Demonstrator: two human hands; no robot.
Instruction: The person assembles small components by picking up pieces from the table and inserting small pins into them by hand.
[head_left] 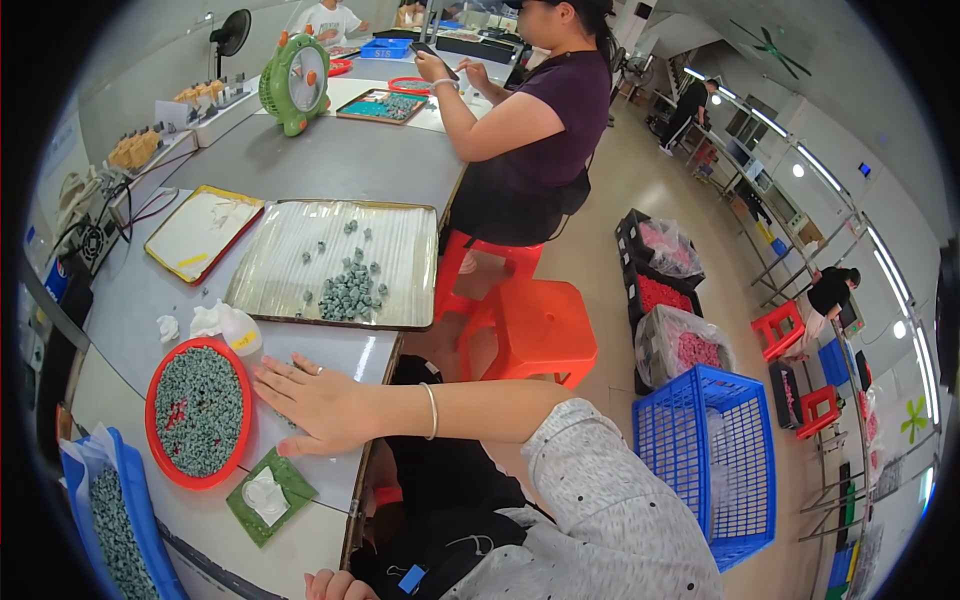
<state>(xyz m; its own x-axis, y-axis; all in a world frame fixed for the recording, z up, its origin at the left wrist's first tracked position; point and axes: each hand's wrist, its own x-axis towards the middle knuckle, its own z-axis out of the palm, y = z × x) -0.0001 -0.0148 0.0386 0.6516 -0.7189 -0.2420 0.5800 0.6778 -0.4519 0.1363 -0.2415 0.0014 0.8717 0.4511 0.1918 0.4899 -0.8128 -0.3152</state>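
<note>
My right hand (pixel 318 402) reaches left over the grey table, palm down with the fingers spread, and grips nothing that shows. Its fingertips are beside a round red tray (pixel 153 400) full of small grey-green pieces (pixel 200 425), with a few red bits among them. Just beyond the fingers stands a white bottle (pixel 240 330) with a yellow label. A green square pad (pixel 290 490) with a crumpled white wipe (pixel 266 497) lies nearer to me. At the lower edge, my left hand (pixel 340 587) shows only curled fingers; anything within them is hidden.
A blue bin (pixel 140 480) of similar pieces sits at lower left. Beyond are a metal tray (pixel 270 260) with grey pieces, a white-lined tray (pixel 205 235) and a green fan (pixel 295 85). Red stools (pixel 530 325), a seated person (pixel 540 120) and a blue crate (pixel 740 450) are to the right.
</note>
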